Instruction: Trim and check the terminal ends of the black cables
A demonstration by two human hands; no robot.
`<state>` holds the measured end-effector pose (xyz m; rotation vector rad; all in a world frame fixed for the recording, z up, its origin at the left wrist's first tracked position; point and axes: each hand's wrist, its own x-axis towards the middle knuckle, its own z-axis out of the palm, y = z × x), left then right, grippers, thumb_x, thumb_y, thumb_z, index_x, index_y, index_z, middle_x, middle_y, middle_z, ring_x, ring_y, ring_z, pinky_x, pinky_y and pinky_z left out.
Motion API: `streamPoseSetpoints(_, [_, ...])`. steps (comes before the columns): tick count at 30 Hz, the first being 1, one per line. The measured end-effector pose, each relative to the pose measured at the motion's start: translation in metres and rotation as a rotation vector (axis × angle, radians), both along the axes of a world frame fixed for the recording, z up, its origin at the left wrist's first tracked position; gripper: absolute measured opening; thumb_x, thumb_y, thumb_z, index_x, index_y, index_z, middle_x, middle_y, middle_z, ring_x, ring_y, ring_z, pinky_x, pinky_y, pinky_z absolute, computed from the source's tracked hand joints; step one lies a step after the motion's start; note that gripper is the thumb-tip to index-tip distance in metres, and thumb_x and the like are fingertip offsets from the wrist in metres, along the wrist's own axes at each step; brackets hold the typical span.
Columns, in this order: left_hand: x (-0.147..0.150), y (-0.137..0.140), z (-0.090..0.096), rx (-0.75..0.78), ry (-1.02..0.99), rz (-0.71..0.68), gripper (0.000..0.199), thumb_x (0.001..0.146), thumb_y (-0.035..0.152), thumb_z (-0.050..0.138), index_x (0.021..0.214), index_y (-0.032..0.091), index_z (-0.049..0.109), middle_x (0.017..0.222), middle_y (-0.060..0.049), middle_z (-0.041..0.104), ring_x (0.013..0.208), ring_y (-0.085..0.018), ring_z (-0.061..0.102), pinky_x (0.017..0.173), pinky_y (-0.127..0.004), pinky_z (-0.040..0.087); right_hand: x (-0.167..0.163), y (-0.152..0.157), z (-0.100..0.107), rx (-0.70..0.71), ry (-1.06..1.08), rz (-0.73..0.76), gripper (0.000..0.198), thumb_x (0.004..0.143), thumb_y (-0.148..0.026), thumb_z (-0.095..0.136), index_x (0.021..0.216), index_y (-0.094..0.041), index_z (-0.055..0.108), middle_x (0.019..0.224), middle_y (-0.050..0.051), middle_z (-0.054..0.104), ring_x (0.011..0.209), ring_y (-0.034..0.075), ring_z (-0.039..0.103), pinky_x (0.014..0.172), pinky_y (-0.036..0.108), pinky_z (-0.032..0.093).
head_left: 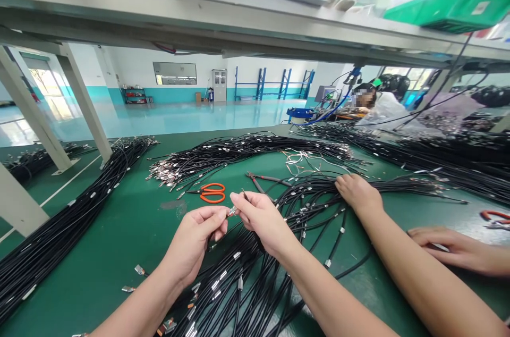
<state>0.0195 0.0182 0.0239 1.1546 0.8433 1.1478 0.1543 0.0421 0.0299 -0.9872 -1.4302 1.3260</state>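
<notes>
My left hand (199, 238) is closed in a pinch at the end of a black cable, where a small shiny metal terminal (232, 211) shows between the fingertips. My right hand (261, 220) meets it from the other side, thumb and fingers pressed at the same terminal. A dark thin piece pokes up by its fingers; a black cable runs below its palm. Under both hands spreads a loose bundle of black cables (239, 268) with white tags and metal ends. Just beyond them lie orange-handled scissors (213, 193) and red-handled pliers (261, 184).
A co-worker's hand (358, 193) rests on the cable bundle at right, another hand (450, 246) beside it. More cable bundles lie at the left (79, 220) and back (239, 148) of the green table (163, 241). A shelf (199, 13) crosses overhead.
</notes>
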Motion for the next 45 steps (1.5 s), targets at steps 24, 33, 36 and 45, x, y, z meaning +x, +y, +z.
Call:
streamPoseSetpoints(24, [0.0039, -0.0047, 0.0000, -0.034, 0.033, 0.123, 0.018, 0.063, 0.024, 0.070, 0.076, 0.013, 0.066, 0.067, 0.001, 0.058, 0.057, -0.006, 0.040, 0.054, -0.017, 0.033, -0.0016, -0.0005, -0.0005, -0.074, 0.128, 0.002, 0.032, 0.074, -0.041, 0.055, 0.057, -0.016, 0.045, 0.040, -0.011, 0.025, 0.038, 0.003, 0.013, 0.038, 0.020, 0.010])
streamPoseSetpoints(33, [0.0012, -0.0020, -0.0011, -0.079, 0.008, 0.106, 0.021, 0.062, 0.025, 0.071, 0.077, 0.012, 0.067, 0.068, -0.001, 0.057, 0.056, -0.006, 0.040, 0.052, -0.018, 0.031, -0.0016, 0.0015, -0.0029, -0.088, 0.152, 0.026, 0.033, 0.074, -0.042, 0.056, 0.057, -0.016, 0.046, 0.040, -0.011, 0.026, 0.039, 0.003, 0.014, 0.038, 0.020, 0.009])
streamPoseSetpoints(36, [0.0002, -0.0011, -0.0015, -0.092, 0.002, 0.107, 0.021, 0.060, 0.025, 0.072, 0.076, 0.012, 0.067, 0.067, 0.000, 0.056, 0.055, -0.006, 0.039, 0.051, -0.019, 0.030, -0.0012, 0.0019, -0.0035, -0.083, 0.152, 0.033, 0.032, 0.074, -0.042, 0.057, 0.057, -0.016, 0.046, 0.041, -0.011, 0.027, 0.039, 0.003, 0.015, 0.038, 0.020, 0.010])
streamPoseSetpoints(45, [-0.0032, 0.0004, -0.0044, -0.105, -0.006, 0.113, 0.019, 0.059, 0.027, 0.074, 0.071, 0.014, 0.066, 0.058, 0.003, 0.049, 0.053, -0.006, 0.036, 0.050, -0.018, 0.029, -0.0010, -0.0018, 0.0004, 0.103, -0.051, -0.007, 0.032, 0.079, -0.040, 0.049, 0.058, -0.016, 0.049, 0.043, -0.009, 0.029, 0.040, 0.005, 0.020, 0.040, 0.020, 0.017])
